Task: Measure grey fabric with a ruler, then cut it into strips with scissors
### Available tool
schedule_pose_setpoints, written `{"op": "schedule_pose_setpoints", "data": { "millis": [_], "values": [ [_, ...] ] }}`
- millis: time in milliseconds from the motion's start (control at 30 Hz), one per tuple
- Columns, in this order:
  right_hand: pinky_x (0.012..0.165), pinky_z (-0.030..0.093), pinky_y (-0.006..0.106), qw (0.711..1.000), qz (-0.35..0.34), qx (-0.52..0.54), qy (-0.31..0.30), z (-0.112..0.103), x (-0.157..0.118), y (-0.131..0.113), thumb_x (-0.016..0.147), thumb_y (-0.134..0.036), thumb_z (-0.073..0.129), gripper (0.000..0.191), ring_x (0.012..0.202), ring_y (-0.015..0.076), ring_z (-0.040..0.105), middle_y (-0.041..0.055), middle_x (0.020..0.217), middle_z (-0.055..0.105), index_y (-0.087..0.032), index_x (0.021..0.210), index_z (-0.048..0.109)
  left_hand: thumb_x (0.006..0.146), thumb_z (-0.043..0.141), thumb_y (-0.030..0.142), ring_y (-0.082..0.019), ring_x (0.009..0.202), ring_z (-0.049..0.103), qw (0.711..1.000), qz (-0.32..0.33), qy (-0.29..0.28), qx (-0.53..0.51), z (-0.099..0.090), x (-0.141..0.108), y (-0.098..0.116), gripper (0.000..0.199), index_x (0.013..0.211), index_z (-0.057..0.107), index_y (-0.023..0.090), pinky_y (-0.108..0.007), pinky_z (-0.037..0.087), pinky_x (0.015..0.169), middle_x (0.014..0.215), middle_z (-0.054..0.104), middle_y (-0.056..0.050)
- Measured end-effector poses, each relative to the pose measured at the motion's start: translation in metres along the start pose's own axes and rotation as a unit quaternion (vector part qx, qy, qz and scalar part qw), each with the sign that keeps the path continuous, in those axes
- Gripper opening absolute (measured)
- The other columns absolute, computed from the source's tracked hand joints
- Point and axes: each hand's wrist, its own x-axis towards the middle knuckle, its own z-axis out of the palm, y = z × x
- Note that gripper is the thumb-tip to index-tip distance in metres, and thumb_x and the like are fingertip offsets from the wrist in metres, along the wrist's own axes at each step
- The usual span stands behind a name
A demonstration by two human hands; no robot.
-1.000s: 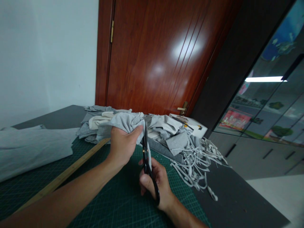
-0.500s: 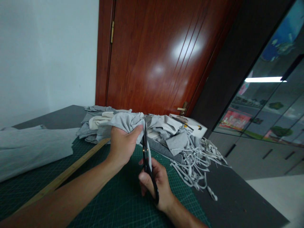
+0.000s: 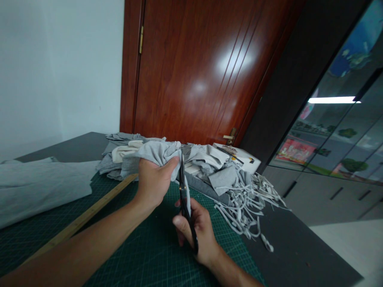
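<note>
My left hand (image 3: 154, 179) is closed on a bunched piece of light grey fabric (image 3: 160, 152), held up over the green cutting mat (image 3: 149, 239). In my right hand (image 3: 196, 229) is a pair of black scissors (image 3: 182, 191), fingers wrapped round the handles and blades pointing away from me. The blades look nearly closed and lie along the right edge of the fabric, by my left thumb. A narrow pale strip (image 3: 188, 196) hangs beside the blades, down to my right fingers. Whether the blades touch the cloth is hard to make out.
A wooden ruler (image 3: 83, 217) lies slantwise on the mat. Grey cloth (image 3: 44, 187) is spread at left. Behind my hands are fabric piles (image 3: 112, 163), a white box (image 3: 249, 159) and a tangle of cut strips (image 3: 242, 211). A brown door (image 3: 191, 71) stands beyond.
The scissors and my right thumb have shifted very slightly left. My left hand keeps its grip on the fabric almost unmoved.
</note>
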Motion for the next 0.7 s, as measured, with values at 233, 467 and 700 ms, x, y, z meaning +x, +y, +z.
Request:
{"op": "schedule_pose_setpoints", "data": {
  "millis": [233,467,700],
  "values": [
    [0.037,0.036,0.015,1.000,0.019,0.009,0.008,0.0012,0.0023,-0.0018,0.083,-0.066,0.088,0.057,0.039,0.0058,0.043,-0.0103,0.058,0.053,-0.021,0.107,0.063,0.079,0.079,0.033,-0.024,0.087,0.072,0.999,0.049,-0.008,-0.019,0.0003,-0.0011,-0.0006,0.015,0.078,0.067,0.024,-0.033,0.059,0.085,0.091,0.076,-0.001],
    [0.035,0.035,0.015,0.999,0.027,0.014,0.017,0.0033,0.0027,-0.0025,0.080,-0.064,0.091,0.058,0.038,0.0054,0.043,-0.0107,0.059,0.054,-0.021,0.106,0.063,0.078,0.080,0.033,-0.024,0.089,0.074,0.999,0.044,-0.007,-0.020,-0.0001,-0.0018,-0.0015,0.016,0.078,0.066,0.024,-0.032,0.060,0.083,0.093,0.078,-0.001],
    [0.034,0.037,0.016,0.999,0.042,0.006,0.033,0.0045,0.0041,-0.0065,0.076,-0.066,0.092,0.061,0.037,0.0062,0.043,-0.0108,0.058,0.055,-0.020,0.105,0.063,0.076,0.081,0.035,-0.028,0.095,0.075,0.999,0.032,-0.017,-0.019,-0.0002,-0.0005,-0.0015,0.018,0.083,0.069,0.024,-0.039,0.062,0.091,0.097,0.080,-0.004]
  ]
}}
